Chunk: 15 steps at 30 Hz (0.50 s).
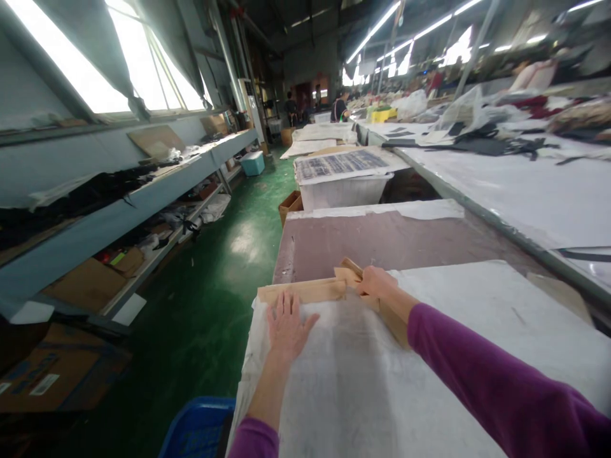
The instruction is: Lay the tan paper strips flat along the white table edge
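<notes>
Strip, flat, tan, paper-like [300, 291]: long axis left–right, along far edge of white cloth-like sheet [453, 324]. Left hand [289, 327]: spread flat, fingertips on strip, gripping nothing. Right hand [378, 283]: curled round tan paper-like piece [347, 275].

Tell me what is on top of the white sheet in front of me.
On the white sheet, your left hand lies spread, reaching onto a tan strip along the far edge. Your right hand grips more tan material. Whatever these cover cannot be seen.

Blue print [34, 373] and white label [44, 385] on cardboard box [79, 381], illegible.
</notes>
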{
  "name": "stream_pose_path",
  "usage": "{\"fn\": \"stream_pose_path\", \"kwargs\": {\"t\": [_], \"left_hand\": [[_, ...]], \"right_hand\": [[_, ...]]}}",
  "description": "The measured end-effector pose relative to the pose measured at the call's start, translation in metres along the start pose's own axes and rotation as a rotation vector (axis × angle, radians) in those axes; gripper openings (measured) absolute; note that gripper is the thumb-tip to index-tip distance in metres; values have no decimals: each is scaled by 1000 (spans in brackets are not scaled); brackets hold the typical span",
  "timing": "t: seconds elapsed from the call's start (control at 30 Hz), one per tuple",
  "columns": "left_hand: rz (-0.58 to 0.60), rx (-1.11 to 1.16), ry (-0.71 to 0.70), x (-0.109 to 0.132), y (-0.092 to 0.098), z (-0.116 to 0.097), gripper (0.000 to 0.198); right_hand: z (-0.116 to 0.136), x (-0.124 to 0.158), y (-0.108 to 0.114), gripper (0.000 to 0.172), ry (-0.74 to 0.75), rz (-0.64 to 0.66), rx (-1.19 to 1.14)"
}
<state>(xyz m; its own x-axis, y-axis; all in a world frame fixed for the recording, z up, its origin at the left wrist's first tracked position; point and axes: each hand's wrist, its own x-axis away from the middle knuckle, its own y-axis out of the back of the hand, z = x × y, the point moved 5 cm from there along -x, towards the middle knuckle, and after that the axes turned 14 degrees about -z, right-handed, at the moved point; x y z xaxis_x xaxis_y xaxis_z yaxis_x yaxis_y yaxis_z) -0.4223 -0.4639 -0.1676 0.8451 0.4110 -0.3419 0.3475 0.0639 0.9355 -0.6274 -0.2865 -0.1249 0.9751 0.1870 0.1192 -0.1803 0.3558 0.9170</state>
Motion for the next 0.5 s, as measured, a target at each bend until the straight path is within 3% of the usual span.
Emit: {"fn": "stream_pose_path", "kwargs": {"t": [0.17, 0.3, 0.4, 0.5], "left_hand": [[-14, 5, 4, 1, -1, 1, 80], [-18, 15, 8, -6, 4, -1, 74], [-58, 35, -16, -13, 14, -23, 75], [-63, 123, -155, -17, 19, -63, 73]], "right_hand": [[-55, 12, 44, 29, -88, 69, -244], [-74, 47, 59, 42, -89, 216, -571], [-75, 75, 59, 49, -104, 295, -744], [-74, 95, 53, 50, -135, 339, -857]]}}
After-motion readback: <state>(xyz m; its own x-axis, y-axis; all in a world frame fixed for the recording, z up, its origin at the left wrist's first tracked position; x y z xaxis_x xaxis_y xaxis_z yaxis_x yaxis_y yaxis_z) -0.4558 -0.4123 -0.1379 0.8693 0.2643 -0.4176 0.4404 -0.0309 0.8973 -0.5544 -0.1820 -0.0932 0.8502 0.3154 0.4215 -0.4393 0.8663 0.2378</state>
